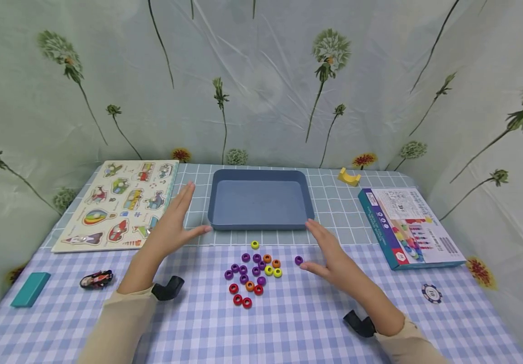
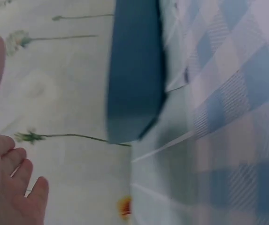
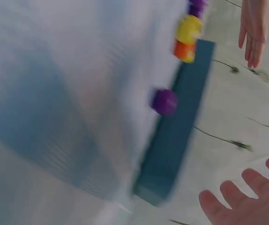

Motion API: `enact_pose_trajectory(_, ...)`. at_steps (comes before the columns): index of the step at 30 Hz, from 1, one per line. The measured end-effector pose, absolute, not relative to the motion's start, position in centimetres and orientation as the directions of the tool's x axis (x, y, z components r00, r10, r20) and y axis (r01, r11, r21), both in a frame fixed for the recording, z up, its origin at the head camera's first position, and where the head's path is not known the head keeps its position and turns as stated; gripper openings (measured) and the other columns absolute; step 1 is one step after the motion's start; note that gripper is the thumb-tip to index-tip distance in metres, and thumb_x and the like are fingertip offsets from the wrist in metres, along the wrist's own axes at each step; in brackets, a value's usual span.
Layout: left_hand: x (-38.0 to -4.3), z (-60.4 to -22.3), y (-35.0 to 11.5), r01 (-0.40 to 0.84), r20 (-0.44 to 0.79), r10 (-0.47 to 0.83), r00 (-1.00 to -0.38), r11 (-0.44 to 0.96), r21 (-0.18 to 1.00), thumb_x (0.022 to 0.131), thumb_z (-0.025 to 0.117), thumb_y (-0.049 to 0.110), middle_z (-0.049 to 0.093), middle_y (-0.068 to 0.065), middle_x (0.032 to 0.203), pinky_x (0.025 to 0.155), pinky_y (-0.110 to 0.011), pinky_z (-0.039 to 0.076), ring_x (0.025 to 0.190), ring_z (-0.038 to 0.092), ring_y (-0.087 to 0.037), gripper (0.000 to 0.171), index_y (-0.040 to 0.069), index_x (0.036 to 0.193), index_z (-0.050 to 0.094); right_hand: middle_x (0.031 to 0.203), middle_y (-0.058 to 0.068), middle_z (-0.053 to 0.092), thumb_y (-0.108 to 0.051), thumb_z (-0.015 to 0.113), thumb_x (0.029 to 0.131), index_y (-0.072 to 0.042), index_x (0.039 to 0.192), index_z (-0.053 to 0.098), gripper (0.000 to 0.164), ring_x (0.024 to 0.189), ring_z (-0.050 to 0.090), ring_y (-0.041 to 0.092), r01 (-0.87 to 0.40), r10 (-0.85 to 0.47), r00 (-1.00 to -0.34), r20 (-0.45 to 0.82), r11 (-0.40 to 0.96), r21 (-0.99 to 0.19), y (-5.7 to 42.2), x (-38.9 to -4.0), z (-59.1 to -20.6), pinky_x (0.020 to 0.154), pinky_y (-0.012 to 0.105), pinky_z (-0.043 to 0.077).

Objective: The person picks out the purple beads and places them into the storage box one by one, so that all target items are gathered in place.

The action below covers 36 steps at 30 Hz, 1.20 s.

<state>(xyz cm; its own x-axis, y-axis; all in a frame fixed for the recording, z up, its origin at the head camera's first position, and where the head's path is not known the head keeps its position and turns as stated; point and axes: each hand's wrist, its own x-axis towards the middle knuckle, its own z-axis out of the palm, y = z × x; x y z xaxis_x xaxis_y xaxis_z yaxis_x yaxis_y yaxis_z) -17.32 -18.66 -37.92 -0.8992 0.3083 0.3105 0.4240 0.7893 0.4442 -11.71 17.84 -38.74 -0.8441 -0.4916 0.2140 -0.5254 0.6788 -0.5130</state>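
Observation:
My left hand (image 1: 173, 226) is held with straight fingers and thumb spread, left of the blue-grey tray (image 1: 261, 227). My right hand (image 1: 333, 256) is likewise spread, its fingertips overlapping the tray's front right corner in the head view. Between the hands, several purple, orange, yellow and red beads (image 1: 255, 271) lie scattered on the checked cloth. A lone purple bead (image 1: 298, 260) sits beside the right thumb. Neither hand holds anything. In the right wrist view, that purple bead (image 3: 165, 101) shows in front of the tray wall (image 3: 172, 140), with the spread right fingers (image 3: 233, 192) at the lower right.
A wooden picture puzzle board (image 1: 120, 202) lies at the left, a boxed set (image 1: 413, 227) at the right. Near the left edge are a teal block (image 1: 31, 289) and a small figure (image 1: 96, 279). A yellow curved block (image 1: 348, 177) and a poker chip (image 1: 431, 293) lie at the right.

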Motion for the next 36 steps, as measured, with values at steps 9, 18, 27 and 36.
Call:
enact_pose_trajectory(9,-19.5,-41.9,-17.8,0.254,0.148,0.21,-0.966,0.702,0.665,0.065,0.058,0.053,0.009,-0.012,0.136,0.095,-0.046,0.021,0.117,0.025,-0.031,0.095,0.015,0.134,0.005,0.126,-0.002,0.033,-0.028,0.065,0.069,-0.019,0.129,0.03,0.069,0.102,0.043,0.014,-0.353,-0.452,-0.891,0.042,0.633,-0.689,17.3,-12.6,-41.9,0.085,0.033,0.04)
enact_pose_trajectory(18,-20.2,-42.8,-16.5,0.228,0.132,0.218,-0.967,0.505,0.833,0.07,0.061,0.037,0.019,-0.015,0.132,0.09,-0.033,0.035,0.118,0.023,-0.025,0.082,0.001,0.131,0.019,0.111,-0.011,0.048,-0.021,0.062,0.074,-0.019,0.114,0.05,0.041,0.102,0.042,0.004,-0.388,-0.509,-0.86,0.032,0.612,-0.689,17.6,-13.0,-43.4,0.087,0.027,0.037)
enact_pose_trajectory(27,-20.5,-43.5,-16.6,0.179,0.096,0.2,-0.975,0.458,0.871,0.067,0.062,0.039,0.018,-0.012,0.133,0.091,-0.032,0.033,0.118,0.023,-0.023,0.084,0.006,0.132,0.02,0.095,-0.011,0.054,-0.012,0.061,0.075,-0.017,0.096,0.06,0.022,0.09,0.048,0.003,-0.402,-0.491,-0.868,0.073,0.61,-0.683,17.7,-13.3,-43.2,0.08,0.024,0.042)
enact_pose_trajectory(36,-20.4,-43.5,-16.5,0.159,0.083,0.19,-0.978,0.434,0.887,0.069,0.063,0.035,0.018,-0.013,0.133,0.092,-0.034,0.031,0.118,0.023,-0.026,0.082,0.005,0.132,0.02,0.086,-0.002,0.055,-0.007,0.062,0.073,-0.005,0.095,0.057,0.022,0.074,0.052,0.008,-0.4,-0.397,-0.895,0.203,0.514,-0.758,16.3,-15.9,-40.4,0.067,0.02,0.047)
